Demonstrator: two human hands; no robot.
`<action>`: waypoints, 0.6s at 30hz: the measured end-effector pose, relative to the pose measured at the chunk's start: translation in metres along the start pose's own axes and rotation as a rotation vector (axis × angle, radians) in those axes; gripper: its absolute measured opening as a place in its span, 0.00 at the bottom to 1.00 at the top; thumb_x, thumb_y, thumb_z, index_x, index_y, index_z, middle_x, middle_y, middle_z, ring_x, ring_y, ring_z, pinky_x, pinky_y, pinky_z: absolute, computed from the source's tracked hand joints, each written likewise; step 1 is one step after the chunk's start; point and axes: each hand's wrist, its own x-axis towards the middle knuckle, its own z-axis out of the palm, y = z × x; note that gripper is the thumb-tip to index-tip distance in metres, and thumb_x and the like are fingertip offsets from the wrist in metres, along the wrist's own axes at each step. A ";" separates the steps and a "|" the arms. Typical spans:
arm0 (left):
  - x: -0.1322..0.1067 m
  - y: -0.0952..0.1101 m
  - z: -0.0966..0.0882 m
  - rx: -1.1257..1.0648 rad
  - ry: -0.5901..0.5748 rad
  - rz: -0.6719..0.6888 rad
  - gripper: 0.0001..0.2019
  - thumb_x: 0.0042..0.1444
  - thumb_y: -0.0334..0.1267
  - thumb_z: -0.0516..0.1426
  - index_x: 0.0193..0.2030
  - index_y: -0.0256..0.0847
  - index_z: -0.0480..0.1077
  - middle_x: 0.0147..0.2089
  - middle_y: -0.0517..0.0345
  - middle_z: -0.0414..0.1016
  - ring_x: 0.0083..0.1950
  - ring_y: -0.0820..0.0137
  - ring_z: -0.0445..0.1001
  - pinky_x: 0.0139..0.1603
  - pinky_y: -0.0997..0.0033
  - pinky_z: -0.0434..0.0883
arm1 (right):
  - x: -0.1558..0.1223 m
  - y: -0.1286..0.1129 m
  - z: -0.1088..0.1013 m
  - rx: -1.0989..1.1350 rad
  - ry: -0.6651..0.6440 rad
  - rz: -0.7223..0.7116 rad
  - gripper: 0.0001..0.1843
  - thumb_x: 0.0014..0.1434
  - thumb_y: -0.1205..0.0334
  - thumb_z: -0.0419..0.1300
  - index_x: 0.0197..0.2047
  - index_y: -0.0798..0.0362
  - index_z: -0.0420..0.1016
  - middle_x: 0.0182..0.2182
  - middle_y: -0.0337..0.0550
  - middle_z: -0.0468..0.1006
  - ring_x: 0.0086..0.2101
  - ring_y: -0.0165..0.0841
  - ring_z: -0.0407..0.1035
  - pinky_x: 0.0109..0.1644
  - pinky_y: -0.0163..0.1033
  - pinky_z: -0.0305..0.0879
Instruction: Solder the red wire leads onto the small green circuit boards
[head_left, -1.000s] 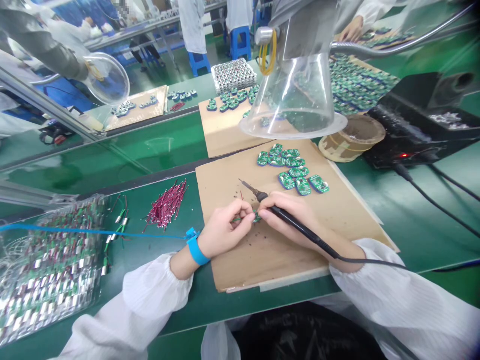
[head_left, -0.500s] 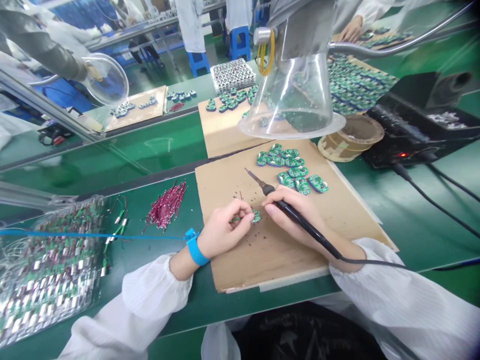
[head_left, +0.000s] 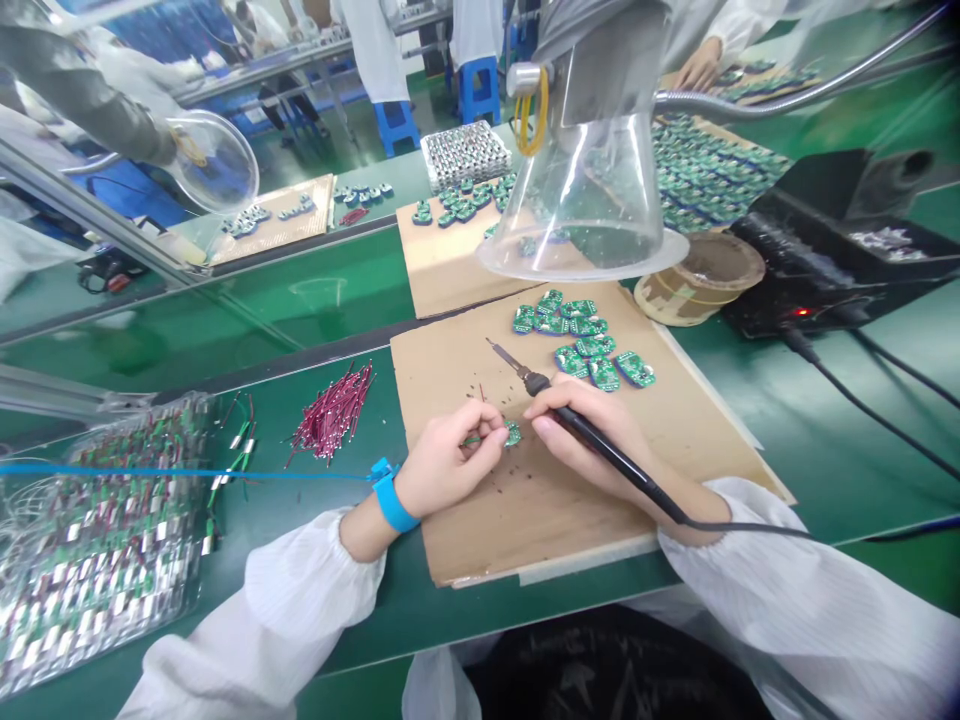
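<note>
My left hand, with a blue wrist strap, pinches a small green circuit board with a thin lead against the cardboard mat. My right hand grips a black soldering iron like a pen, its tip raised and pointing up-left, away from the board. Fingertips of both hands nearly meet over the board. A cluster of green boards lies on the mat just beyond the iron.
A clear fume hood hangs over the mat's far end. Red wire pieces lie left of the mat, a tray of assembled boards at far left. A tape roll and black solder station stand right. Other workers' benches lie beyond.
My right hand drew slightly away from the small board and the iron tip lifted up and to the right, then settled. My left hand kept its pinch in place.
</note>
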 end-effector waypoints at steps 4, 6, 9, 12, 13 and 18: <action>0.001 0.001 0.000 -0.002 -0.004 -0.003 0.04 0.68 0.35 0.55 0.40 0.40 0.68 0.30 0.64 0.70 0.29 0.78 0.68 0.30 0.81 0.65 | 0.000 0.000 0.001 -0.003 0.033 0.024 0.05 0.67 0.68 0.60 0.42 0.48 0.74 0.32 0.37 0.73 0.32 0.31 0.66 0.41 0.40 0.64; 0.000 0.001 -0.001 0.000 -0.004 0.003 0.04 0.68 0.35 0.56 0.40 0.40 0.68 0.30 0.64 0.70 0.29 0.78 0.68 0.29 0.81 0.65 | 0.000 0.000 0.001 -0.002 0.047 0.038 0.05 0.67 0.68 0.60 0.42 0.47 0.74 0.32 0.37 0.73 0.32 0.32 0.67 0.43 0.42 0.64; 0.000 0.002 -0.001 0.003 -0.005 0.005 0.04 0.68 0.35 0.55 0.40 0.40 0.68 0.30 0.64 0.70 0.30 0.78 0.68 0.30 0.81 0.65 | 0.000 0.001 0.001 -0.005 0.049 0.036 0.05 0.67 0.67 0.60 0.42 0.47 0.74 0.32 0.37 0.74 0.32 0.32 0.67 0.44 0.43 0.65; 0.000 0.003 -0.001 0.010 -0.008 0.001 0.04 0.68 0.35 0.55 0.40 0.40 0.68 0.30 0.63 0.70 0.30 0.77 0.69 0.30 0.80 0.66 | 0.000 0.001 0.001 -0.011 0.039 0.034 0.04 0.67 0.67 0.60 0.42 0.47 0.74 0.32 0.38 0.74 0.32 0.32 0.67 0.44 0.43 0.65; 0.000 0.003 -0.001 0.013 -0.010 0.000 0.04 0.67 0.36 0.55 0.40 0.40 0.68 0.30 0.63 0.71 0.30 0.77 0.69 0.30 0.80 0.66 | 0.000 0.000 0.001 -0.014 0.034 0.036 0.04 0.67 0.66 0.59 0.42 0.47 0.74 0.32 0.38 0.74 0.32 0.32 0.67 0.43 0.43 0.65; 0.001 0.003 -0.001 0.023 -0.017 -0.016 0.05 0.68 0.37 0.55 0.40 0.40 0.68 0.31 0.62 0.71 0.30 0.76 0.69 0.31 0.79 0.67 | 0.001 0.000 0.000 -0.018 0.018 0.036 0.04 0.68 0.65 0.59 0.42 0.48 0.74 0.31 0.38 0.73 0.31 0.33 0.67 0.39 0.41 0.64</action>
